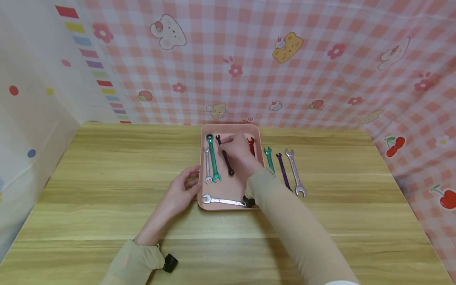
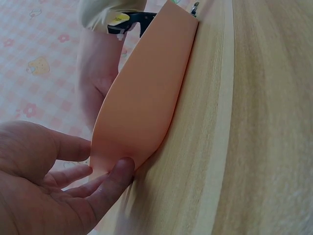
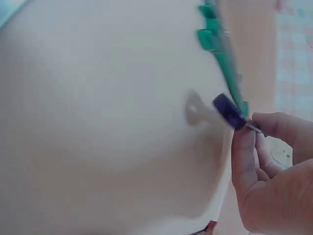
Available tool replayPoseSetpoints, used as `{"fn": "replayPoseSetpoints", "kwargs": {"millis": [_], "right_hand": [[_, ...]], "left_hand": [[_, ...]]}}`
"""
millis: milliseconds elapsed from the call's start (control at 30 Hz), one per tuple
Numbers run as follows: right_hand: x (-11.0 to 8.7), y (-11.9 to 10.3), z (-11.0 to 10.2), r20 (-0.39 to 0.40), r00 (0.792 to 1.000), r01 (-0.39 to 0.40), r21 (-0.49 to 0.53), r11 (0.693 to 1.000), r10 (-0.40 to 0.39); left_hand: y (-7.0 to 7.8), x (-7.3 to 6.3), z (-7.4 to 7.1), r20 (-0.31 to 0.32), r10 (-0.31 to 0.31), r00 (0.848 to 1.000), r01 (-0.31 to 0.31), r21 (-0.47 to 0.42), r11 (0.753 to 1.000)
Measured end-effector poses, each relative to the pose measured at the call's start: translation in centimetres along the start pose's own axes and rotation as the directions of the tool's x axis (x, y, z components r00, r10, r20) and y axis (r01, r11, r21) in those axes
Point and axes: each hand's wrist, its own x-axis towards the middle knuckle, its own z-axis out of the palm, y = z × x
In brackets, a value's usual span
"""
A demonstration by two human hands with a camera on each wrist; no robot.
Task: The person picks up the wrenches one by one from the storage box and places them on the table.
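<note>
I can't read any whole word for sure. On the cuff of my right sleeve [image 1: 301, 227] there are small dark letters [image 1: 271, 173], but they are too tiny and blurry for me to spell out. On the pink checked cloth [image 1: 203, 71], just above the back edge of the tray [image 1: 230, 126], I see a bit of pink writing [image 1: 250, 119], and I can't tell what it says. The black thing [image 2: 131, 23] on my right wrist has a yellow label [image 2: 119, 18], too fuzzy to read. Any numbers on the wrenches [image 1: 213, 158] are too small to tell.
</note>
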Motion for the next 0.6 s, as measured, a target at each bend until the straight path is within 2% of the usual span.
{"fn": "replayPoseSetpoints", "kwargs": {"millis": [233,333,467,600], "right_hand": [[-0.1,-1.1,-1.7,0.025,0.999,0.039,0.028,0.999,-0.040],[-0.6,-1.5,-2.3,0.060,0.996,0.063,0.105,0.992,-0.070],[-1.7,-2.2,-3.4,0.097,0.991,0.069,0.246,0.967,-0.095],[-3.1,-2.6,-4.9,0.122,0.985,0.077,0.301,0.950,-0.119]], "left_hand": [[-0.2,0.1,-0.1,0.003,-0.003,1.000,0.003,-0.019,1.000],[-0.3,0.1,-0.1,0.004,-0.007,1.000,0.007,-0.024,1.000],[-0.3,0.1,-0.1,0.001,-0.009,1.000,0.009,-0.024,1.000],[-0.3,0.2,0.0,-0.001,-0.010,1.000,0.010,-0.022,1.000]]}}
